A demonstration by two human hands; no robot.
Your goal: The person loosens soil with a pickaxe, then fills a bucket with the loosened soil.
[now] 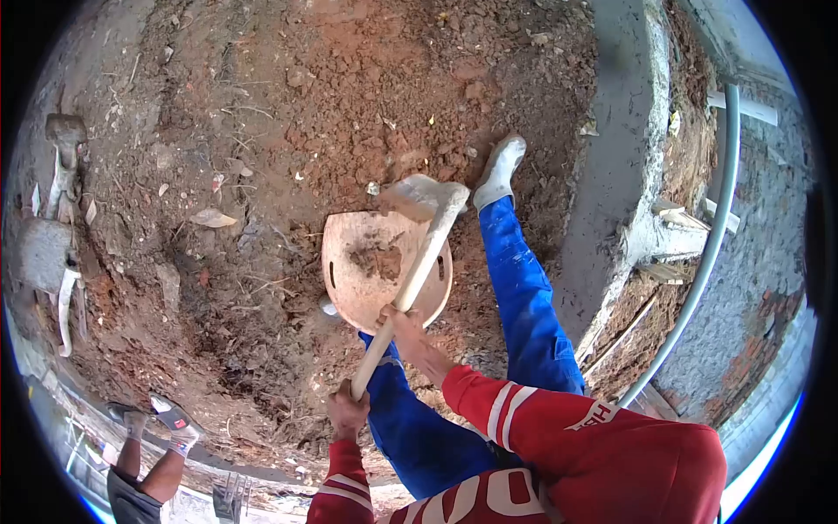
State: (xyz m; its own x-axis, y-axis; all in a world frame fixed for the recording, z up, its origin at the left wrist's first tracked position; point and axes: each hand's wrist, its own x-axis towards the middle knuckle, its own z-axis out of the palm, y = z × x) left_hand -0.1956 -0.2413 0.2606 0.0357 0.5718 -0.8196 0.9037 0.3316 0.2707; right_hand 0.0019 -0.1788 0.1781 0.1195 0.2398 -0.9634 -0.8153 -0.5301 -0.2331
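A long pale wooden handle (410, 284) runs diagonally up to a metal hoe blade (412, 196). Near the handle's lower end my left hand (348, 410) is wrapped round it. Farther up, my right hand (401, 329) also grips the handle. The blade rests at the top edge of a worn, light-coloured scoop-shaped tray (339, 253) with slots in its sides. Some brown soil (375, 259) lies in the tray, which sits on the ground between my feet.
Loose reddish soil (288, 105) surrounds the tray. Shovels (48, 253) lie at the far left. Another person's legs (161, 476) show at the lower left. A concrete beam (602, 175) and a grey pipe (717, 236) run along the right.
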